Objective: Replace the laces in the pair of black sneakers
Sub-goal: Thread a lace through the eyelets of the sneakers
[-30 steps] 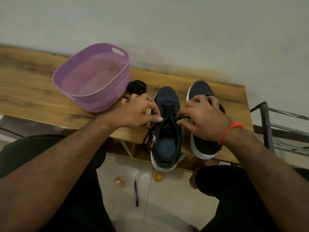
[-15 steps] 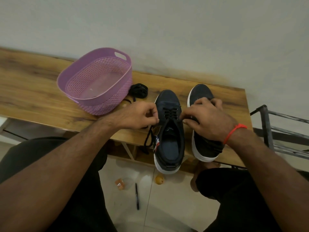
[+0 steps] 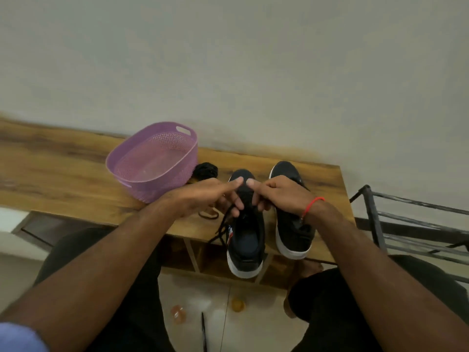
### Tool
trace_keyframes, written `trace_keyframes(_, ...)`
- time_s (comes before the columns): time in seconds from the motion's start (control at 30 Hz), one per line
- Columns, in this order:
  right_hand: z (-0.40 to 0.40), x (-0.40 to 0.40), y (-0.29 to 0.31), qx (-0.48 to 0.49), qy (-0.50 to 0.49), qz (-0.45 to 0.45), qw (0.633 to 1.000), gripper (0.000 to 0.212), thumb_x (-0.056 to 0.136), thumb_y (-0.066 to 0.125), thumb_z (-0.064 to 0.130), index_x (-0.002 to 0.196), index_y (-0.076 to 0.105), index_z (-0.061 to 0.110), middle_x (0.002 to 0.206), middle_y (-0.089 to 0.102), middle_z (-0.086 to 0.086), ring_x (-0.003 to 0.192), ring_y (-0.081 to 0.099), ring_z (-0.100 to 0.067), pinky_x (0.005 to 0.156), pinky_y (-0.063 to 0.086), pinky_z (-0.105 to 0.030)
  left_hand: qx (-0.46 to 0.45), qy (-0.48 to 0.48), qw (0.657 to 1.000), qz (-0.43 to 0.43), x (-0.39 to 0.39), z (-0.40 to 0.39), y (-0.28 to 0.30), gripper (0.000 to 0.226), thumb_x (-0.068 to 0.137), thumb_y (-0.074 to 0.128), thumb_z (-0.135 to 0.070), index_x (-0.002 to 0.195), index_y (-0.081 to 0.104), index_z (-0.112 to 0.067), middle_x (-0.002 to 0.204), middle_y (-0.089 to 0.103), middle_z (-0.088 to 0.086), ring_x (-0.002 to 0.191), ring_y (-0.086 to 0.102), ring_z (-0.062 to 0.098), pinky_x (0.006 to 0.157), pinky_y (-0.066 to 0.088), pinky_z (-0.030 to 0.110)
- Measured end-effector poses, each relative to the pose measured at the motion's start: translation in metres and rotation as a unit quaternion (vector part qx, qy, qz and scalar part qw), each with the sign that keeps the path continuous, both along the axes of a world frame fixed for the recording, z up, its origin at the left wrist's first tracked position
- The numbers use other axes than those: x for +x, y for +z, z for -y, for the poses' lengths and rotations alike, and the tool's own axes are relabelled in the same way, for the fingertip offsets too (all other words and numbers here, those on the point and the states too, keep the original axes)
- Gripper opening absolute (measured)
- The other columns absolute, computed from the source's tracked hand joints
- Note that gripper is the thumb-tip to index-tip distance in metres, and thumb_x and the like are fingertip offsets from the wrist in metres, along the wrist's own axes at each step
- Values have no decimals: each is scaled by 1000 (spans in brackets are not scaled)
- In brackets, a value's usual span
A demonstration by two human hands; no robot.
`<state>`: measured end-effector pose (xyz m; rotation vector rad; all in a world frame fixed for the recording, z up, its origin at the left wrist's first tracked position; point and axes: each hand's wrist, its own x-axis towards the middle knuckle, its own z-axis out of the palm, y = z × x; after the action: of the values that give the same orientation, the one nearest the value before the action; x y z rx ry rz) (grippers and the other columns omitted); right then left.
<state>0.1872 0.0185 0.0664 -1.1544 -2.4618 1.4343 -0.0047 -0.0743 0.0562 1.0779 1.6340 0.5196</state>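
My left hand (image 3: 203, 199) and right hand (image 3: 276, 196) meet over the left sneaker (image 3: 246, 237) on the wooden surface (image 3: 63, 174), index fingers extended, lower fingers curled around its black lace (image 3: 222, 226). The other sneaker (image 3: 291, 232) stands just beside, under my right wrist.

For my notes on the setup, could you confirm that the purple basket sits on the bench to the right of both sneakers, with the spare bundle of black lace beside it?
Not quite: the head view shows the basket on the bench to the left of both sneakers, not the right. The rest holds: the lace bundle lies beside it.
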Motion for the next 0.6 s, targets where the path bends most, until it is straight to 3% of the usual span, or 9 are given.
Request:
trace_keyframes(0.1,5,3,24,-83,-90,-96,988,69,97,43,61,87,73,0,71,71,-12,59,60,-16,54,45,-19,14,73,996,56,5,4,31,71,98,32,-72,99,77,-16,90,77,3,88,71,17,90,43,43)
trace_keyframes(0.17,9,2,45,-133,-125,-131,975,65,98,40,63,87,70,6,71,69,-9,55,57,-15,44,38,-20,43,105,986,118,8,7,57,69,97,34,-72,96,76,-17,89,76,3,90,71,19,90,42,43)
trace_keyframes(0.37,5,0,125,-129,-155,-185,962,62,94,38,71,87,74,20,83,75,-1,73,65,-17,83,40,-42,113,146,963,194,14,13,141,66,100,29,-69,111,72,-20,107,77,0,100,71,19,89,42,40)
trace_keyframes(0.47,7,4,166,-99,-159,-204,961,50,99,38,52,96,76,20,89,77,2,85,65,-19,88,36,-44,158,162,948,224,16,16,178,52,107,31,-49,123,70,-19,116,75,-2,107,68,19,89,44,38)
trace_keyframes(0.6,11,13,202,-80,-139,-240,958,40,89,40,27,110,73,17,101,77,2,97,65,-21,92,37,-45,209,192,926,248,19,20,214,40,100,39,-21,127,68,-16,119,75,-1,111,68,21,88,47,34)
